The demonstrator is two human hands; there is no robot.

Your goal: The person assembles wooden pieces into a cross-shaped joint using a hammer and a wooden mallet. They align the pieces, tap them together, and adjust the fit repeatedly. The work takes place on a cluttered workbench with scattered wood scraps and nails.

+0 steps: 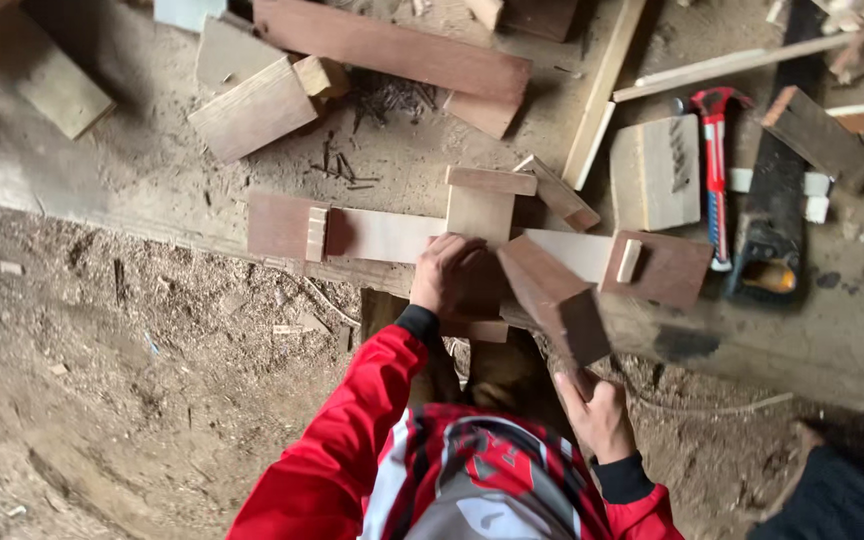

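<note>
Left hand (449, 272) presses flat on the wood assembly (472, 240) on the worktop (832, 340), right hand (597, 415) grips a stiff, probably light block (555, 298) by its lower end.

Dusty concrete slab (832, 340) above a sawdust-strewn dirt floor (132, 400), in soft, even daylight.
</note>
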